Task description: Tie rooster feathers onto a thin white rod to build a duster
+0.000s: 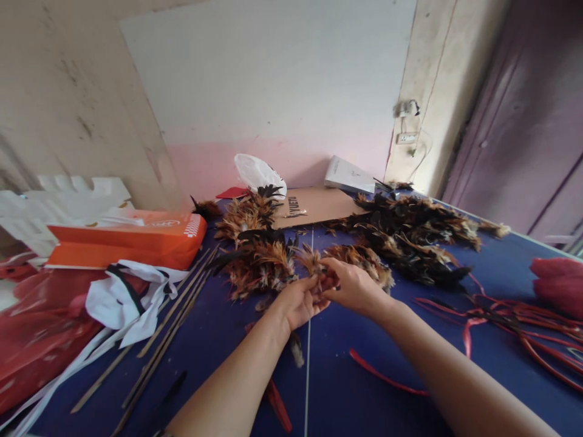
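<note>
My left hand [300,302] and my right hand [354,284] meet over the middle of the blue table, fingers closed together. Between them is a small tan feather bunch [310,260], its tips pointing up and away; the fingers hide its base. Just beyond the left hand lies a pile of brown and black feathers [262,264], and another brown feather pile [364,261] is behind the right hand. A loose grey feather [297,351] lies below the left wrist. One red ribbon strip [279,408] runs beside the left forearm, and another red strip [387,377] is near the right forearm.
Dark feathers [410,227] spread at the right, near coiled red ribbons [523,321]. Thin sticks [170,331], white cloth [122,303] and an orange bag [127,240] lie left. Farther back are cardboard [321,203], a white box [348,175] and a plastic bag [257,173].
</note>
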Demonstrator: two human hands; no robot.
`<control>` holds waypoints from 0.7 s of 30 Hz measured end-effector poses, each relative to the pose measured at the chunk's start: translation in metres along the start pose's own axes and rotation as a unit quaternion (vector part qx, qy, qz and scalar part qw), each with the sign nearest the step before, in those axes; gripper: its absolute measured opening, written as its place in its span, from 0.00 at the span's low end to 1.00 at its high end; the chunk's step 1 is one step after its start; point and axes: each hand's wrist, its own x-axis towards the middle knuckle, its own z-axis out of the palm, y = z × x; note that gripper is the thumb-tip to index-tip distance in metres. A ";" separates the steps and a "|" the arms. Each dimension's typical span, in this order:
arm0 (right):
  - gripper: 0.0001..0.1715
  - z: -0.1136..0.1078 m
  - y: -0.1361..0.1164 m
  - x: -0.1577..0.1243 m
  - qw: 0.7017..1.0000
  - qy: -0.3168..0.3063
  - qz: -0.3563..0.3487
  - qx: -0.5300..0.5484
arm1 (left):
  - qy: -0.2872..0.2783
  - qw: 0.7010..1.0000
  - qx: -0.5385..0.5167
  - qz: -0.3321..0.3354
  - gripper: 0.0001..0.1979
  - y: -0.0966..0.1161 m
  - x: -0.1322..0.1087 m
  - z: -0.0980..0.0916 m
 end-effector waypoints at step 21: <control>0.18 0.004 0.016 0.006 0.982 0.020 0.095 0.162 | 0.002 0.991 0.098 0.089 0.06 -0.005 0.000 0.002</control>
